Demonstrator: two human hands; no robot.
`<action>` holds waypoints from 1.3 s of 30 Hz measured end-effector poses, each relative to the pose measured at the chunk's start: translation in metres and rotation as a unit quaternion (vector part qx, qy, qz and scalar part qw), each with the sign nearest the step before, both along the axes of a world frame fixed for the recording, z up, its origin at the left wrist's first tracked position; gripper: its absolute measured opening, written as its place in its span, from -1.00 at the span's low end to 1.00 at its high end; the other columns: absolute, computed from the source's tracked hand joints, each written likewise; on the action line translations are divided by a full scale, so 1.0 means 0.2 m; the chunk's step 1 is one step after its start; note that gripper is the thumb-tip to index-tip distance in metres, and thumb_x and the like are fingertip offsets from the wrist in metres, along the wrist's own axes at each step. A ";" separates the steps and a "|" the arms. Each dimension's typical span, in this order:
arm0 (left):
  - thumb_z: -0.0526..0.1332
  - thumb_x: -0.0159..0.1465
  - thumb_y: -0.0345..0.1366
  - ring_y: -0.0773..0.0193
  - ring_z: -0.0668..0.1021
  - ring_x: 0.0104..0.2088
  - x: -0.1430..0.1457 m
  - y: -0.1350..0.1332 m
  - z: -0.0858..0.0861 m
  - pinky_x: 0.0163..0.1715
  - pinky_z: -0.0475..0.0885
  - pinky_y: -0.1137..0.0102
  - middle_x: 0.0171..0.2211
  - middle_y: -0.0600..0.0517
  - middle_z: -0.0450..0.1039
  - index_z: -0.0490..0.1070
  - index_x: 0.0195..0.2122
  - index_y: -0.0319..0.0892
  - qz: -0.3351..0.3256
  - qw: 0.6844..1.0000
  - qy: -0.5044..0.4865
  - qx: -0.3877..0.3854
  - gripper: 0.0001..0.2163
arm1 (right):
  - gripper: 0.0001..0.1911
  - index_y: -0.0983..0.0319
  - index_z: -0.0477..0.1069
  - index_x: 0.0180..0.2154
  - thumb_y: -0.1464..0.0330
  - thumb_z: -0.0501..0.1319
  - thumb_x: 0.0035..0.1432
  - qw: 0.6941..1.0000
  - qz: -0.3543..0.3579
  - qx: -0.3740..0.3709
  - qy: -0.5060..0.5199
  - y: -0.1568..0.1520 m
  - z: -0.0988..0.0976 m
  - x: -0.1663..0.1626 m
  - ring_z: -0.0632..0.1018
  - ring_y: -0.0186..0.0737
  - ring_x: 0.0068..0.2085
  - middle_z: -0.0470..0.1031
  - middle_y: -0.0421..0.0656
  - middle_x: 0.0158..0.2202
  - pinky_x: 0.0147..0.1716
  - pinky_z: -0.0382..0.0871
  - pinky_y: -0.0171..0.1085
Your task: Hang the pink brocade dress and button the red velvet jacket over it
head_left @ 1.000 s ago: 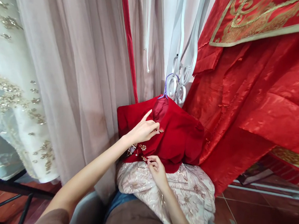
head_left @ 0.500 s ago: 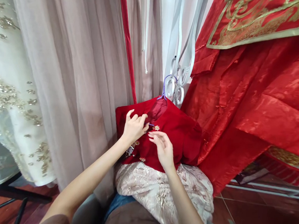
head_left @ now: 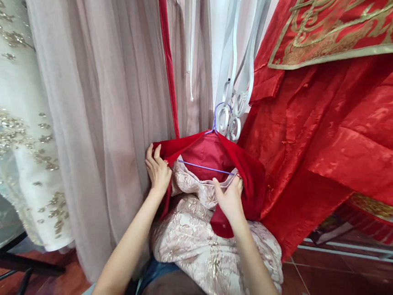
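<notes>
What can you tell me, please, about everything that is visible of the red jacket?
The red jacket has a soft, velvety-looking outside and a smoother, pinkish-red lining. It hangs on a purple hanger, its front spread open. The left hand grips one front edge and the right hand the other. Below the right hand, a rounded front corner hangs loose over a pale patterned garment, which also shows inside the opening. Its back is hidden.

The single view looked from my head, forward and down along my forearms point(head_left: 133, 238). It was near enough to set my left hand point(head_left: 158, 172) and right hand point(head_left: 231, 198) large around its middle.
</notes>
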State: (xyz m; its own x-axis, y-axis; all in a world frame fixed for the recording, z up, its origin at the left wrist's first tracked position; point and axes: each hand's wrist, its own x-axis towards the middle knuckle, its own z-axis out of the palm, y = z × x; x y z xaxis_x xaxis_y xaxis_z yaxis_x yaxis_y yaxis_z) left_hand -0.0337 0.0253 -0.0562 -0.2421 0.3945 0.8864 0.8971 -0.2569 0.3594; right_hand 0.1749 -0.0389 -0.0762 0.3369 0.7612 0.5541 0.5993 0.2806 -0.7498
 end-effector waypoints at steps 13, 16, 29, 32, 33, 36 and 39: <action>0.11 0.05 -0.45 0.11 0.47 -0.23 -0.42 0.18 0.45 -0.17 0.38 0.27 -0.33 -0.06 0.46 0.47 -0.45 -0.22 -0.101 0.989 0.035 -0.102 -0.86 | -0.44 0.44 0.39 -0.04 0.10 0.13 0.11 0.983 -0.087 -0.046 -0.157 0.25 0.28 0.43 0.46 0.20 -0.01 0.47 0.26 -0.09 0.00 0.27 0.03; 0.13 0.01 -0.37 0.14 0.50 -0.35 -0.42 0.27 0.44 -0.29 0.43 0.32 -0.48 0.04 0.47 0.47 -0.48 -0.22 -0.234 0.918 -0.010 -0.321 -0.87 | -0.52 0.27 0.55 -0.26 0.01 0.11 0.11 0.982 0.023 -0.110 -0.150 0.30 0.36 0.57 0.56 0.04 -0.19 0.59 0.02 -0.28 -0.16 0.38 -0.13; 0.08 0.20 0.10 0.16 0.58 -0.24 -0.43 0.04 0.30 -0.17 0.46 0.28 -0.20 -0.17 0.55 0.46 -0.11 -0.24 -0.385 0.875 -0.162 -0.246 -0.50 | -0.53 0.24 0.56 -0.33 -0.02 0.30 -0.09 0.966 0.255 -0.046 0.008 0.27 0.29 0.75 0.58 -0.12 -0.26 0.61 -0.09 -0.32 -0.22 0.46 -0.21; 0.21 0.16 0.00 0.20 0.55 -0.22 -0.34 0.00 0.34 -0.15 0.42 0.36 -0.16 -0.07 0.55 0.50 -0.12 -0.16 -0.309 0.933 0.003 -0.187 -0.61 | -0.59 0.23 0.56 -0.32 0.03 0.31 -0.07 0.970 0.240 0.008 0.036 0.28 0.27 0.73 0.59 -0.09 -0.23 0.61 -0.10 -0.31 -0.14 0.45 -0.13; 0.22 0.16 -0.03 0.21 0.55 -0.21 -0.32 -0.01 0.34 -0.15 0.41 0.38 -0.17 -0.05 0.55 0.51 -0.14 -0.14 -0.291 0.941 0.042 -0.166 -0.65 | -0.60 0.22 0.56 -0.31 0.04 0.31 -0.05 0.971 0.234 0.019 0.039 0.28 0.26 0.72 0.59 -0.08 -0.22 0.61 -0.10 -0.29 -0.13 0.45 -0.13; 0.18 0.21 -0.10 0.23 0.55 -0.22 -0.26 0.00 0.35 -0.16 0.40 0.40 -0.23 -0.02 0.56 0.52 -0.23 -0.16 -0.268 0.951 0.082 -0.129 -0.74 | -0.64 0.23 0.56 -0.30 0.09 0.28 0.00 0.976 0.214 0.032 0.014 0.29 0.26 0.71 0.59 -0.11 -0.24 0.61 -0.10 -0.29 -0.15 0.46 -0.15; 0.18 0.21 -0.12 0.23 0.57 -0.23 -0.25 0.02 0.35 -0.19 0.42 0.42 -0.25 0.00 0.58 0.52 -0.29 -0.17 -0.279 0.949 0.056 -0.136 -0.76 | -0.67 0.24 0.55 -0.32 0.11 0.24 0.06 0.982 0.182 0.043 -0.018 0.30 0.27 0.70 0.59 -0.15 -0.29 0.61 -0.11 -0.33 -0.20 0.46 -0.17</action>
State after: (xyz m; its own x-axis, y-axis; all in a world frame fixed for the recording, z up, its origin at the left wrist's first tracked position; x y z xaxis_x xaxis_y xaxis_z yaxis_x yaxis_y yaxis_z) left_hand -0.0840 0.0287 0.0144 0.1626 0.6505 0.7419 0.6847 -0.6158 0.3899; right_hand 0.3154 0.0220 -0.0226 0.0296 0.7769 0.6289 0.4737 0.5431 -0.6933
